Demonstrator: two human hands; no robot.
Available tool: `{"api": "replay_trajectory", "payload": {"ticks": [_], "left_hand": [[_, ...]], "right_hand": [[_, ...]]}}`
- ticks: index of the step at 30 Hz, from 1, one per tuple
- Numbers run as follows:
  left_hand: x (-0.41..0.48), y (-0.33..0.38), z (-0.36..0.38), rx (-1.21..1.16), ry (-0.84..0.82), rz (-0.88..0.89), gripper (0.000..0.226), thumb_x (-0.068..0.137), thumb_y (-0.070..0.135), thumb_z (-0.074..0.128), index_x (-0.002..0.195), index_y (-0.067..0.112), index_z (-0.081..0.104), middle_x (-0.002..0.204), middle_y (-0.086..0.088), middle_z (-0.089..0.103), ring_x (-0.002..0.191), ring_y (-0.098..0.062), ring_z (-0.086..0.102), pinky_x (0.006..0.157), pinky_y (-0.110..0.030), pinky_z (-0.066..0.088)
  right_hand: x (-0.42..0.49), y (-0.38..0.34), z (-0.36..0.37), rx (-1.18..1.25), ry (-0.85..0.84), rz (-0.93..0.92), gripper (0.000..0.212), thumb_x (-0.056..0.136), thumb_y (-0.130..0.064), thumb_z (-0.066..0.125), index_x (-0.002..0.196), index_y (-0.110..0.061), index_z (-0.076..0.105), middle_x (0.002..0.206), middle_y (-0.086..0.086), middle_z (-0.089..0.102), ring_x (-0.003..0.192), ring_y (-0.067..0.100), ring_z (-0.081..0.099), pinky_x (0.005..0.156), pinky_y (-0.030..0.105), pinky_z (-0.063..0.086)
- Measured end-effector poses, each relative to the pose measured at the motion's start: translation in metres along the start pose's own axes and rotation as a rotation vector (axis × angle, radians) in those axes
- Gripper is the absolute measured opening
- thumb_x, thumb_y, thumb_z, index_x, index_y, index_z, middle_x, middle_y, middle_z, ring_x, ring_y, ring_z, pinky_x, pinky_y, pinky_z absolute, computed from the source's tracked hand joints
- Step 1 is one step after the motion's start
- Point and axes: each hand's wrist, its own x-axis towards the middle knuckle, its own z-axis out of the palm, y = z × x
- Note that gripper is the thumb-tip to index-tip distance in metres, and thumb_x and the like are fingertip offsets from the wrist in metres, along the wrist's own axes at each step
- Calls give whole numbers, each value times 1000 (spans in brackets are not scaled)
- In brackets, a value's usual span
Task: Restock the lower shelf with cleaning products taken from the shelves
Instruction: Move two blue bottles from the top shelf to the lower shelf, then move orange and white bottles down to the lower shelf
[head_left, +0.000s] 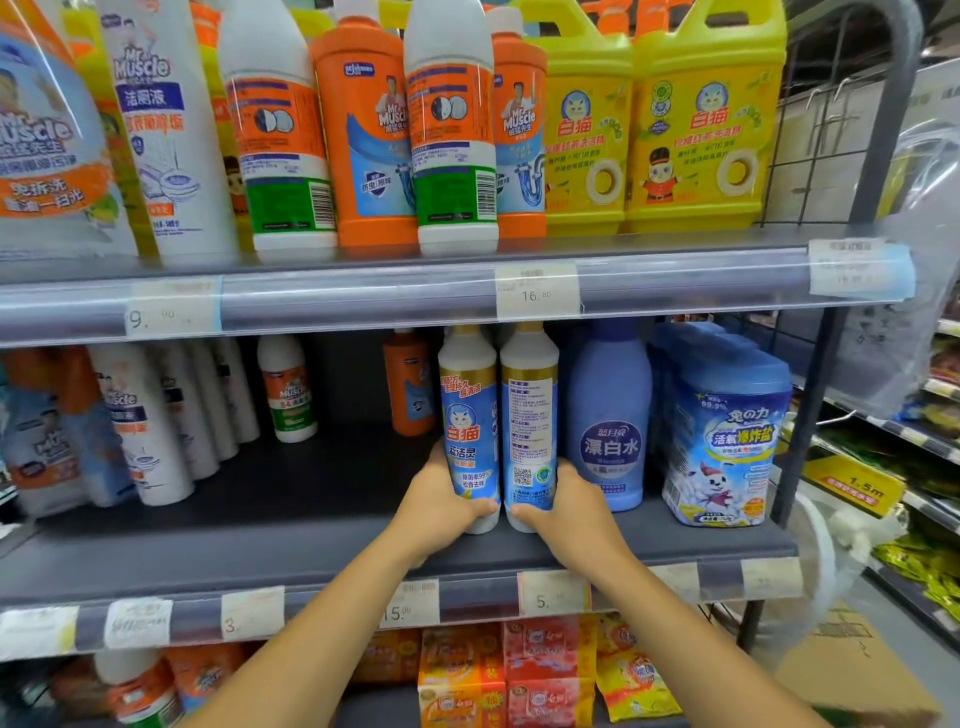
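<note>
Hands (441, 506) (569, 512) grip two bottles (470, 431) (530, 431) upright near shelf edge (467, 577).

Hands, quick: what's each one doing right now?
Left hand: closed around the base of the front-facing white-and-blue bottle.
Right hand: closed around the base of the back-facing white-and-blue bottle beside it.

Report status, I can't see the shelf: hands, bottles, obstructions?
Left hand and right hand each grip a blue-label bottle, upright on middle shelf. Nothing blocking.
</note>
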Motion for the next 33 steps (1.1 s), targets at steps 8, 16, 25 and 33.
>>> {"api": "replay_trajectory", "payload": {"ticks": [8,16,25,33], "left_hand": [[-1,0,5,12,16,-16,78,66,14,83,131,32,44,107,18,67,92,7,66,74,-15,53],[-20,12,1,228,-57,-111,64,74,29,81,127,24,46,105,20,61,89,3,61,65,-9,45],[-76,22,1,1073,19,-10,48,92,63,37,110,23,59,109,0,63,103,-20,57,87,-37,44],[-113,61,0,1149,-65,-76,37,86,51,54,108,21,57,114,-2,58,109,-24,52,91,-37,43]], "right_hand": [[1,4,5,-27,-13,-7,52,79,-33,75,121,-19,47,121,0,64,107,17,62,76,23,47],[-14,1,-9,-159,-66,-34,49,83,-42,67,120,-16,48,119,4,64,103,23,62,82,39,54],[-51,32,-37,-687,-182,-231,60,91,-62,32,130,-19,47,130,6,50,120,26,46,98,36,39],[-60,22,-66,-660,-300,-348,44,92,-48,46,126,-20,45,130,3,43,118,24,45,97,32,40]]}}
